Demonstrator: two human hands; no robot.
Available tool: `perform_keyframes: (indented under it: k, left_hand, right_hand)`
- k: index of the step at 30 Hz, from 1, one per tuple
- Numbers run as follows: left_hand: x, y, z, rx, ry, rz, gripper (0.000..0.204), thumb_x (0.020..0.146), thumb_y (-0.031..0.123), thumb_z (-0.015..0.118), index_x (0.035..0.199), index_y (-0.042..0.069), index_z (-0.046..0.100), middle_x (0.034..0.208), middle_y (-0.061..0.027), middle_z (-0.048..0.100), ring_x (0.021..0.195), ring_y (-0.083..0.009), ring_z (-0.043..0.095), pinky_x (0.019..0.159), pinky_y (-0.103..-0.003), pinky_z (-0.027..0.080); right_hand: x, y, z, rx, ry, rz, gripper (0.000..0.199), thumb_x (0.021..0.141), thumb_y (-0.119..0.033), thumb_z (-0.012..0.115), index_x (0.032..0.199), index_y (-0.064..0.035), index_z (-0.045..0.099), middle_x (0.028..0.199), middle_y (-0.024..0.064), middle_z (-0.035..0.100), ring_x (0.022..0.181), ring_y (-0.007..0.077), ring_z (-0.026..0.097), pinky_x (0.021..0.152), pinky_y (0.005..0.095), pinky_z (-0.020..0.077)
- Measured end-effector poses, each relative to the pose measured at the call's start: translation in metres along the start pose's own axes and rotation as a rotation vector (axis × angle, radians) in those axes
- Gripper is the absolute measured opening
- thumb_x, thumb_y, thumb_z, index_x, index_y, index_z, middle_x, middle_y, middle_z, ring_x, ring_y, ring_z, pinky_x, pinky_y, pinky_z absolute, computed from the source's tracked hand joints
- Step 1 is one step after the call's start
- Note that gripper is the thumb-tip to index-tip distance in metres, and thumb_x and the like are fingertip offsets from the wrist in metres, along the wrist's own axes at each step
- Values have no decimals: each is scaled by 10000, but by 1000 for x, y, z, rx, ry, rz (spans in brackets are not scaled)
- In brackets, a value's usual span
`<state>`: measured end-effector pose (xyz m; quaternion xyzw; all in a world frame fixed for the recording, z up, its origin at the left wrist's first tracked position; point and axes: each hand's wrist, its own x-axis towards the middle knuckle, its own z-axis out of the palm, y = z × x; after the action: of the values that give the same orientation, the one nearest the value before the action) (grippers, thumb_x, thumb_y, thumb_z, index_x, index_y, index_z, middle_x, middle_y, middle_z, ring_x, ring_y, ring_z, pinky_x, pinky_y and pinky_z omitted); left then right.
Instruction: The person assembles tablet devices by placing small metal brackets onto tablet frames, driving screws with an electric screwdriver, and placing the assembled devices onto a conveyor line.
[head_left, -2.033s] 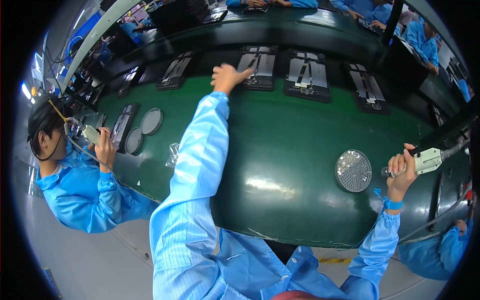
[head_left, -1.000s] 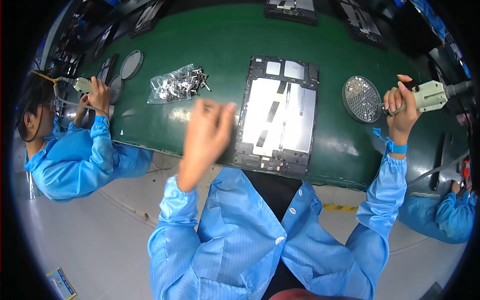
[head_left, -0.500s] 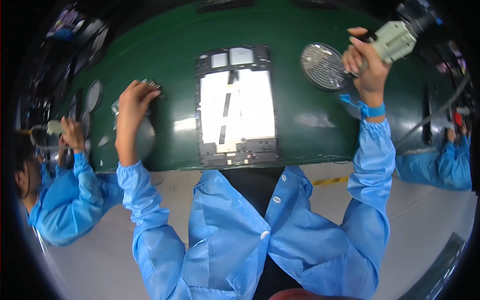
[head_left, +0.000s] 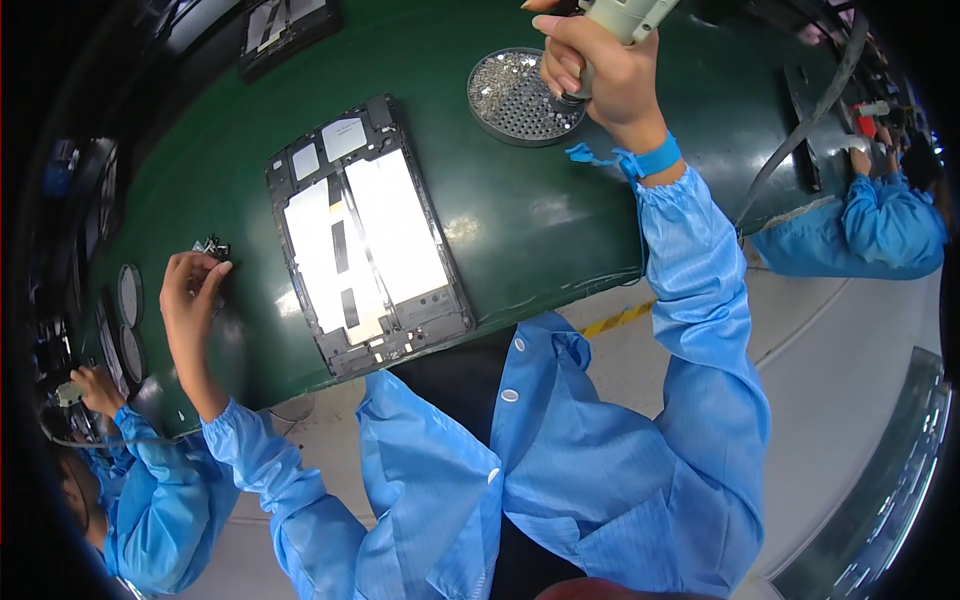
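Left of the device (head_left: 410, 235), left hand (head_left: 190, 287) partly hides small parts (head_left: 212, 246), grip indeterminable; right of it, right hand (head_left: 612, 75) grasps cropped tool (head_left: 630, 14).

Bright glare on tablet's battery cells (head_left: 400, 225) — softer sheen on green bench (head_left: 520, 250) — fisheye-bent edges, dark blurry left rim.

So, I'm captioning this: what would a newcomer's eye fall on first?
Likely the dark-framed device, its bright silver panels left of centre on the green table. Next, the right hand gripping a pale tool at the top, beside a round dish of shiny bits. The left hand, farther left, is at small metal pieces.
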<state>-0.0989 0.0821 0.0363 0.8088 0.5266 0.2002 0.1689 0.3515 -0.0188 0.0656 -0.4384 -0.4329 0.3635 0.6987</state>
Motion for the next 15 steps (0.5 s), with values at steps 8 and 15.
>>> perform_keyframes:
  k: [8,15]
  left_hand:
    - [19,3,-2,-344,216,-16,105,925,77,676,974,-16,678,905,-16,668,823,-64,589,746,-192,462]
    - [82,45,51,-512,295,104,244,972,191,633,1114,-4,675,934,-29,656,799,-71,567,723,-201,455]
  right_hand:
    - [0,6,-10,85,-55,29,125,896,-43,609,993,36,606,535,2,467,380,89,421,380,252,365]
    - [-1,13,-4,109,-84,14,103,906,-64,620,960,22,605,528,0,456,374,93,413,379,255,369]
